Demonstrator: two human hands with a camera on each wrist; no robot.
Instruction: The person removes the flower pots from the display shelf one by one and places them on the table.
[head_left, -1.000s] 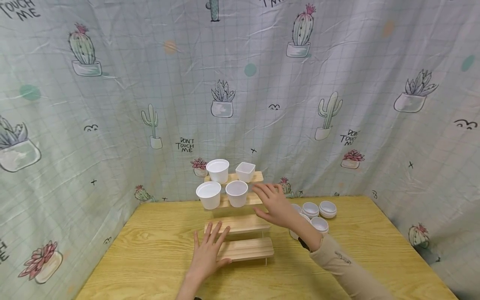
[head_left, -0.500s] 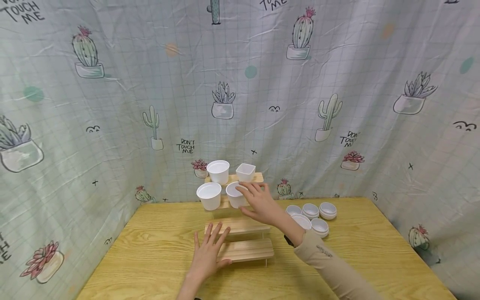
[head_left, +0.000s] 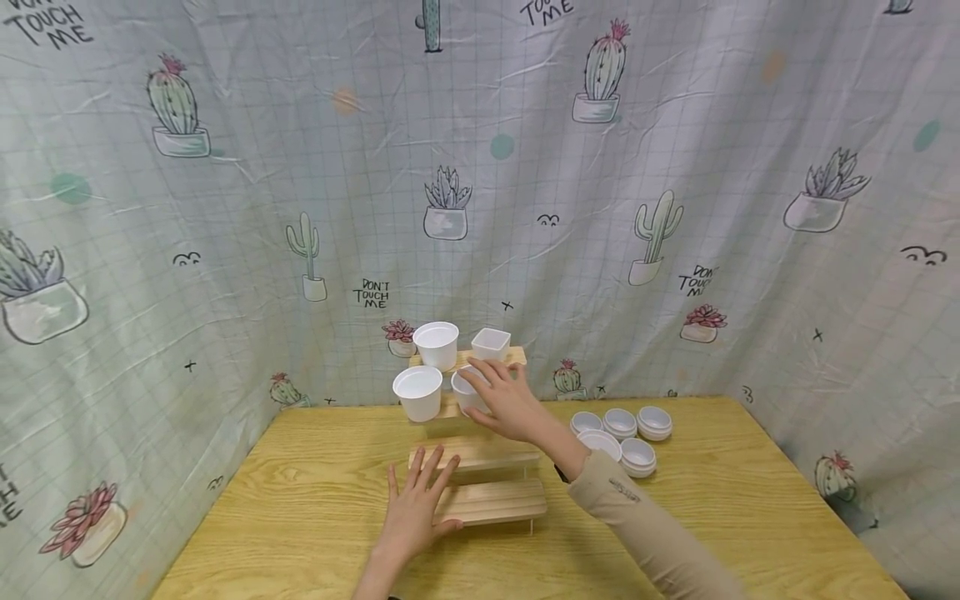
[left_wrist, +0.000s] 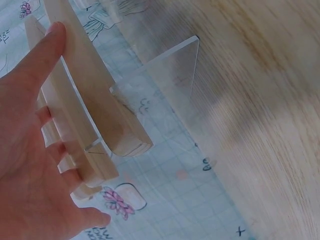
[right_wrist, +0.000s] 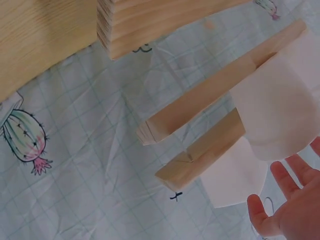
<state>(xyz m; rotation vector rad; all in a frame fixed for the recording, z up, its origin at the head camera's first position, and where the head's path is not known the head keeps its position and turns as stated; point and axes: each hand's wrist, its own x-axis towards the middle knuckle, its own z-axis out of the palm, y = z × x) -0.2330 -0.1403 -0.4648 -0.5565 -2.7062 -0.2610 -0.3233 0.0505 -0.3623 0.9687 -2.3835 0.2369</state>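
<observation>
Where the stepped wooden stand [head_left: 483, 452] has its second tier from the top, we record one round white cup [head_left: 462, 393], with the right hand [head_left: 510, 406] at its right side, thumb toward the front and fingertips over the rim; whether those fingers grip it we cannot tell. Left hand [head_left: 415, 507]: fingers straight and spread, at the stand's left end beside the two lower tiers. Handling, in our judgement: the cup looks light and thin-walled, so we would favour soft, even contact on opposite sides, its base level on the tier, no push toward the neighbouring cup [head_left: 418, 398] to its left, and fingers clear of the square cup [head_left: 491, 343] on the stand's top tier; light, steady pressure from the left hand should limit any rocking. By view: from the head we see into the cups and count five white jars [head_left: 638, 460] right of the stand, found in neither wrist view; from the left wrist, a clear support panel [left_wrist: 172, 70] beneath the stand; from the right wrist, the cups' outer walls, with fingertips close to the rim
</observation>
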